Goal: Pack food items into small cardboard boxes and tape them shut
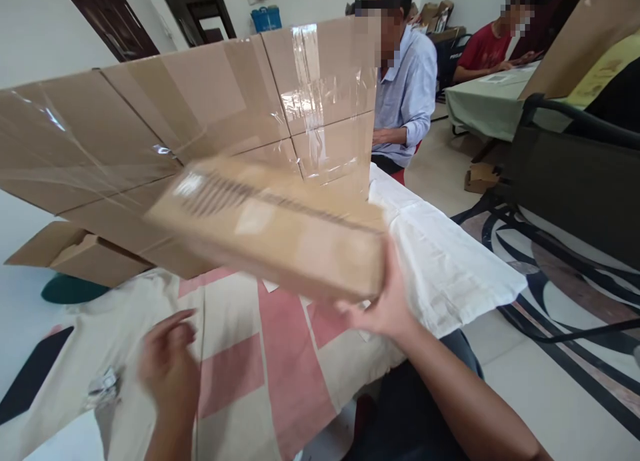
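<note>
Seen from the middle of the view, a long, shallow cardboard box [300,237] sits at the centre, tilted from ten toward four o'clock and raised above the tabletop [235,407]. Its brown faces are flat and blurred, with dark stripes at the ten o'clock end and a paler, squarish patch midway. The right hand [385,297] has its grip closed around the four o'clock end, fingers beneath. At eight o'clock the left hand [170,361] hangs apart from the box, its grip loose and narrow, fingers half curled.

Soft, wrinkled fabric in cream and rose blocks covers the tabletop; a smooth white cloth [445,261] drapes at three. From nine to one stands a cardboard partition [210,107], creased into panels under glossy clear tape. An open-flapped carton [100,257] lies at nine, and a crumpled, silvery-grey wad [103,387] at eight, beyond the left hand.
</note>
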Motion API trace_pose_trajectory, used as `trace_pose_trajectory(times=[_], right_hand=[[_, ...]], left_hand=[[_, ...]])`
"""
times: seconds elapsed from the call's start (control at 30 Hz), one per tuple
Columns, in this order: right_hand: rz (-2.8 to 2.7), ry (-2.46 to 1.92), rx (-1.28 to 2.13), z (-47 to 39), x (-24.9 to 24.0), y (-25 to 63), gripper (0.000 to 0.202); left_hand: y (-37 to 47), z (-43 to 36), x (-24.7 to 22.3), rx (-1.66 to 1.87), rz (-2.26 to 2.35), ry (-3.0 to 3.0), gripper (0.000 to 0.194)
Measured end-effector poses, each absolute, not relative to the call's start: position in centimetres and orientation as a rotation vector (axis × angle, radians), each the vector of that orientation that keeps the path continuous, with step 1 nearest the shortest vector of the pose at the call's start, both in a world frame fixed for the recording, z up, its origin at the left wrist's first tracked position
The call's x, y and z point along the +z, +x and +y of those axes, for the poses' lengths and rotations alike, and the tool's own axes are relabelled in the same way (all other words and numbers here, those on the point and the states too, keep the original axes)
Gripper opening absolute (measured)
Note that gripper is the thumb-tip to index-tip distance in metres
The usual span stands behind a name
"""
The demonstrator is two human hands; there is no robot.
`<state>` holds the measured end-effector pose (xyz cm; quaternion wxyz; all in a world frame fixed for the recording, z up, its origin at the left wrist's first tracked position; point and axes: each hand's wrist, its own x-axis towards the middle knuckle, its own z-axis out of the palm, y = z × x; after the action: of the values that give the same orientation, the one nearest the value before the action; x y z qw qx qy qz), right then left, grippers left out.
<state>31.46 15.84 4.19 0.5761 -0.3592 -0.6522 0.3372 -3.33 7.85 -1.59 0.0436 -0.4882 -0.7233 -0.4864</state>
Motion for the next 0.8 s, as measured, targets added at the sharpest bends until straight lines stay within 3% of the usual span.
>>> trace_pose_trajectory(times=[0.07, 0.17, 0.27, 0.43, 0.67, 0.8], right_hand=[[-1.315, -0.95, 0.48, 17.8, 4.3, 34.3, 0.123], [-1.092, -1.124, 0.295, 21.5, 3.2, 38.5, 0.118], [-0.956, -1.3, 0.245, 25.3, 0.8, 41.6, 0.128], [-0.946, -1.628, 0.246, 29.2, -2.5, 43.1, 0.138], [-1.143, -1.537, 0.512, 32.0, -2.6, 42.3, 0.136], [-1.145, -1.427, 0.482, 30.0, -0.4, 38.9, 0.107]], left_hand=[[-0.8, 11.1, -2.1, -1.174, -2.329, -1.922, 0.046], [3.1, 16.4, -3.1, -0.645, -2.235, -2.335, 0.071], [5.5, 20.4, -4.4, -0.499, -2.205, -2.372, 0.073], [6.6, 22.4, -5.5, -0.67, -2.213, -2.284, 0.033], [4.3, 21.8, -3.8, -1.344, -2.305, -1.893, 0.038], [4.1, 21.2, -2.3, -1.757, -2.283, -1.838, 0.041]])
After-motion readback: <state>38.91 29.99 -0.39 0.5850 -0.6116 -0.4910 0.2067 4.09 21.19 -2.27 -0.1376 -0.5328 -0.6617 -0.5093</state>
